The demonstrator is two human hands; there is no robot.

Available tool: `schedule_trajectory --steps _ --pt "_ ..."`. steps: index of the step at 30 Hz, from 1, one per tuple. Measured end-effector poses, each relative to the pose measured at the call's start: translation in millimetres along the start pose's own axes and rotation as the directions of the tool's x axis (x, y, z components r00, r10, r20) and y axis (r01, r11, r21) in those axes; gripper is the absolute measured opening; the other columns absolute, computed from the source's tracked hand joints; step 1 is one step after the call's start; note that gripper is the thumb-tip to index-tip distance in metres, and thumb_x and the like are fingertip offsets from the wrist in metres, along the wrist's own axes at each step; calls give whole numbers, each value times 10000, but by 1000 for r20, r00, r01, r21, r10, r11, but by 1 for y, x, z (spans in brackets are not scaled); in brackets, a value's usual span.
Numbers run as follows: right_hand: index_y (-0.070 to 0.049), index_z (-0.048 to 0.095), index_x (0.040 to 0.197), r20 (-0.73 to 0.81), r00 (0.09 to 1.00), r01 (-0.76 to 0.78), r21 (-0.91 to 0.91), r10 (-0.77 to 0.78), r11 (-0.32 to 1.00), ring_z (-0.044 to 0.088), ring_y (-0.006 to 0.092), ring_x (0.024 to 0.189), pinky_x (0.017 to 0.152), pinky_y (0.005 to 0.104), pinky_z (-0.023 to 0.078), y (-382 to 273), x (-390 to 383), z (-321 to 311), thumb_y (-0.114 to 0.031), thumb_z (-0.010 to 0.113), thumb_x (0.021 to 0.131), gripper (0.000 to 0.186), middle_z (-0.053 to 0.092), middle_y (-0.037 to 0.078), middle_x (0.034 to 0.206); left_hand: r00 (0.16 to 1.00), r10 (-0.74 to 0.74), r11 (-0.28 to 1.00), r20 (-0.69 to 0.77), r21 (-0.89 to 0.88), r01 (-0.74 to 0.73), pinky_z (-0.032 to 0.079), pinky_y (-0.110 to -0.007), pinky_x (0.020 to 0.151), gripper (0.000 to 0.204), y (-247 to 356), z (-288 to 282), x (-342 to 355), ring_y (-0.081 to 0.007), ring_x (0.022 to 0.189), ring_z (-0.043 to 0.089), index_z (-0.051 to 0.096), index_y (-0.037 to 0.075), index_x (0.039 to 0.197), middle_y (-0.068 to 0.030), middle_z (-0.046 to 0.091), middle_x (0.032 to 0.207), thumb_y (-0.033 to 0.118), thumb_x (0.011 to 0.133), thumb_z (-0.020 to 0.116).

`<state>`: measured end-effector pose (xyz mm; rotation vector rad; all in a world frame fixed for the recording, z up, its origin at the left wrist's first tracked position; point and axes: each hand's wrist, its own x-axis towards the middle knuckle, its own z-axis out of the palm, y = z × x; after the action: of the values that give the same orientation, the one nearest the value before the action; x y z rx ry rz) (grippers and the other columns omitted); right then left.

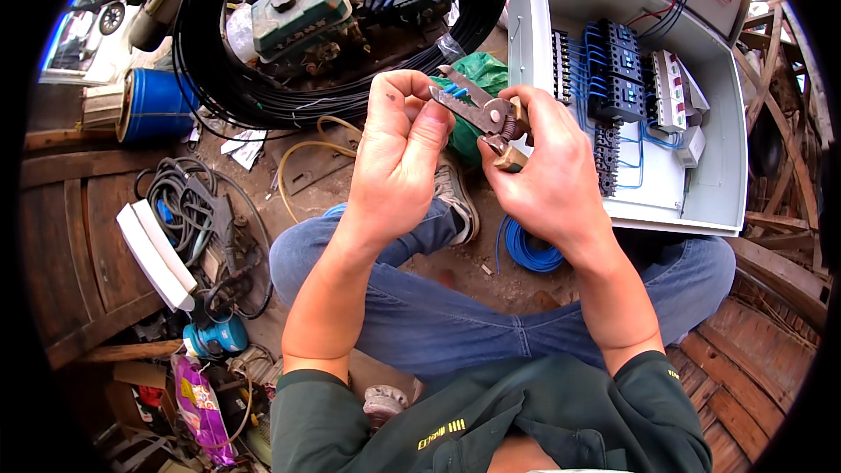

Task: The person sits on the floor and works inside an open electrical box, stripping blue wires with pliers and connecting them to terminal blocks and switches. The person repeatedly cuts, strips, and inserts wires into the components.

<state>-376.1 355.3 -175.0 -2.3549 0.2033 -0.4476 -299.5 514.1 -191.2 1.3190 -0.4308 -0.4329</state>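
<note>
- your left hand [403, 144] is raised at the centre of the scene, its fingers curled and the thumb pressed to the forefinger; whether something is pinched between them cannot be told.
- your right hand [556, 166] is wrapped around the tan handles of worn metal pliers [477, 112], fingers closed on the grips.
- the pliers sit between your two hands, beyond your lap, pointing left and far, with a small blue piece [453, 91] at their parted jaws, just beside your left fingertips.
- to the far right, a grey electrical cabinet [528, 26] lies open, fitted with black switching units [624, 61] joined by blue wires.
- a coil of blue wire [530, 250] rests on the ground near your blue jeans [429, 307], on the cabinet's left.
- just past the pliers lies a green bag [484, 74]; at the far left, a large coil of black cable [289, 109] rings a greenish machine [302, 13], with a blue drum [158, 105] farther left.
</note>
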Motion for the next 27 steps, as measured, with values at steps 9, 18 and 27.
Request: schedule_trajectory --steps 9,18,27 --pt "22 623 1145 1 1000 2 -21 -2 1000 687 300 832 766 379 552 0 1 1 -49 801 763 427 676 171 937 999 36 999 10 37 -37 312 -181 545 179 -1 1 1 -15 671 414 458 94 1248 14 561 903 187 1104 509" --pt "25 628 1108 17 1000 -9 9 9 1000 667 272 760 716 370 543 0 2 -1 -45 798 752 401 665 153 875 1000 2 999 4 -49 -2 472 -228 787 135 3 1 0 -64 909 540 468 20 1210 -52 609 1051 75 1090 491" --pt "18 629 1093 37 999 -21 52 19 998 644 242 696 675 348 529 0 3 -1 -38 795 752 383 646 126 818 1000 16 1000 -14 16 -15 490 -248 840 133 4 2 0 -84 950 566 471 2 1200 -70 615 1068 66 1085 492"
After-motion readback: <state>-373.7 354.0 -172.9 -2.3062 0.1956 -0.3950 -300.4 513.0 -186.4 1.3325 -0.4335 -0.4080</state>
